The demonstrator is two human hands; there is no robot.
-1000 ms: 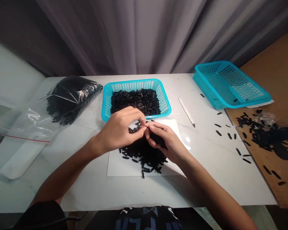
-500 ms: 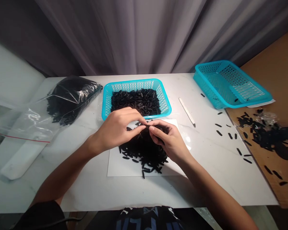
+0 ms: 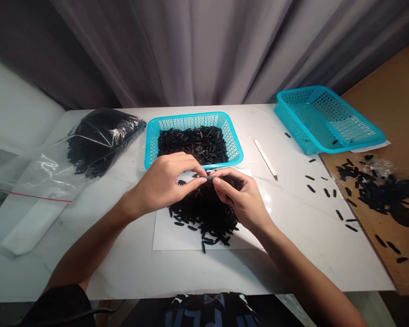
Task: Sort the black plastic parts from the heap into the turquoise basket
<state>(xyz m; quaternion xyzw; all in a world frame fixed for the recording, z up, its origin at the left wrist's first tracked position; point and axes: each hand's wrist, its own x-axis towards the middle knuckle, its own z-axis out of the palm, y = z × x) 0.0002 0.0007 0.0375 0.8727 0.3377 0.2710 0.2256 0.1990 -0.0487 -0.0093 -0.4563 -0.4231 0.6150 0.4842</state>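
My left hand (image 3: pixel 168 184) and my right hand (image 3: pixel 236 193) meet above a heap of small black elongated pieces (image 3: pixel 206 220). Thumb and forefinger of each hand pinch one end of a single black piece (image 3: pixel 209 178), held level between them. The heap lies on a white sheet (image 3: pixel 162 238), partly hidden under my hands. Just behind, a blue plastic basket (image 3: pixel 237 152) holds many similar black pieces (image 3: pixel 194 143).
A clear zip bag (image 3: pixel 102 136) of black pieces lies at the left by a white block (image 3: pixel 30 227). Rightward are a white pen-like tool (image 3: pixel 266 159), scattered black pieces and a second blue basket (image 3: pixel 313 147). More black scraps (image 3: pixel 378 193) lie on brown board (image 3: pixel 368 254).
The black piece between my fingertips has turned slightly and shows more of its surface. My right fingers have shifted a little; the rest looks the same.
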